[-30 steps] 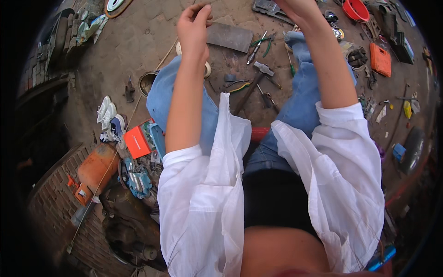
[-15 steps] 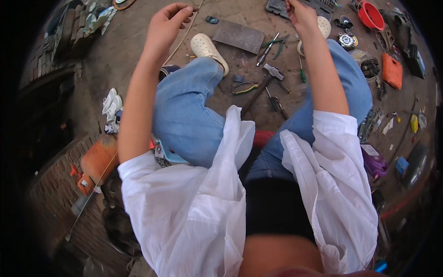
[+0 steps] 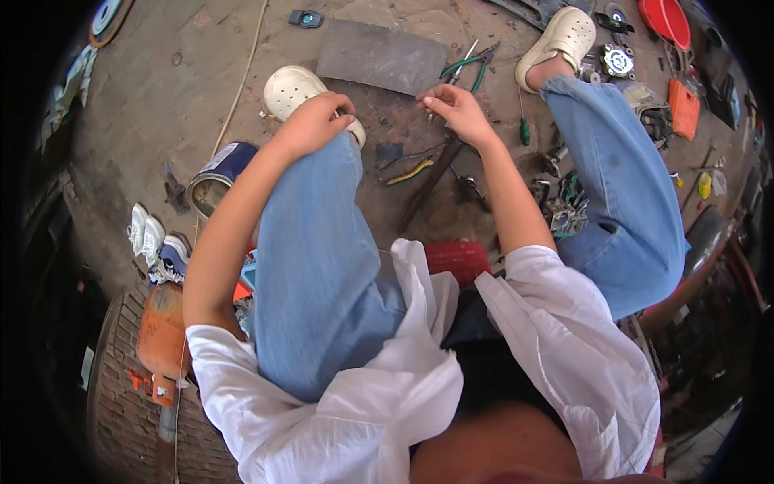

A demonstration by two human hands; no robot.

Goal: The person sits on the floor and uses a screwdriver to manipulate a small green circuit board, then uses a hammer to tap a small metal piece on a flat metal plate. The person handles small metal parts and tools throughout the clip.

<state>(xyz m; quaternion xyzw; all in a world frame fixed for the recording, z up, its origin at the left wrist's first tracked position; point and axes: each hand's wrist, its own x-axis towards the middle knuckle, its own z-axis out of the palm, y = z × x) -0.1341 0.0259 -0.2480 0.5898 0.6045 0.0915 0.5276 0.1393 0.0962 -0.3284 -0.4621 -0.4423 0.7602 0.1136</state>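
Resting left hand [image 3: 317,123], loosely spread, on blue jeans [image 3: 326,210] | right hand [image 3: 455,110], grip unclear, near scuffed grey plate [image 3: 379,56], green-handled pliers [image 3: 480,77]

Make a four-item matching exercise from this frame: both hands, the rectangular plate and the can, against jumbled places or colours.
Things:
1. left hand
2. rectangular plate
3. right hand
4. can

Places or colours:
A. dark blue outside
B. between the two trouser legs
C. over the left trouser leg
D. plain grey

Pairs: 1-C, 2-D, 3-B, 4-A
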